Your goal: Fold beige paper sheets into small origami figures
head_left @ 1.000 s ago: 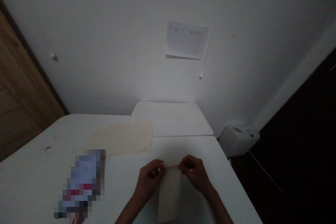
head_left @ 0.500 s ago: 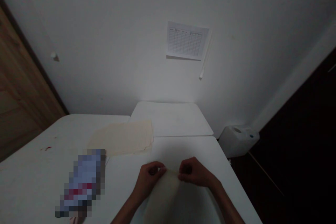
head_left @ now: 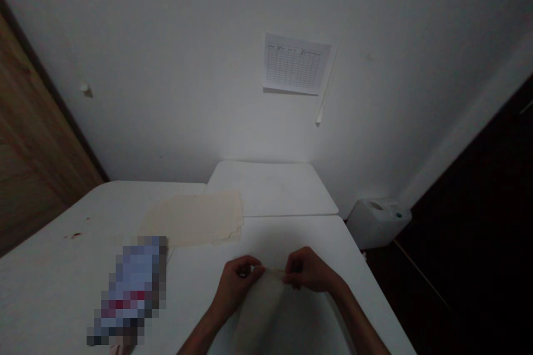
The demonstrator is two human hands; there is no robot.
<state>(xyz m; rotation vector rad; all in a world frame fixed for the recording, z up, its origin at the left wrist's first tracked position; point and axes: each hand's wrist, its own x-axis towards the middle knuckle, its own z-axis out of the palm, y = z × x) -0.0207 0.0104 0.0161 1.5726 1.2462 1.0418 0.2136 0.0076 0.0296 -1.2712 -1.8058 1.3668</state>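
- The left hand (head_left: 237,280) and the right hand (head_left: 308,270) both pinch the top edge of a thin, pale cream sheet (head_left: 270,316), maybe paper or cloth.
- The fingers (head_left: 250,270) of each hand are closed tight on that edge, so the sheet hangs down toward the person and does not slip.
- The hands sit close together, which keeps the top edge straight between them.
- The sheet is over the near part of the white table (head_left: 50,288), close to the table's right side.
- A flat pile of cream sheets (head_left: 195,219) lies on the table farther back, to the left of the hands and well apart from them, so it stays out of the way.
- A blurred blue and red thing (head_left: 131,288) lies on the table, left of the hands.
- A printed paper chart (head_left: 295,64) is stuck on the white wall behind the table.
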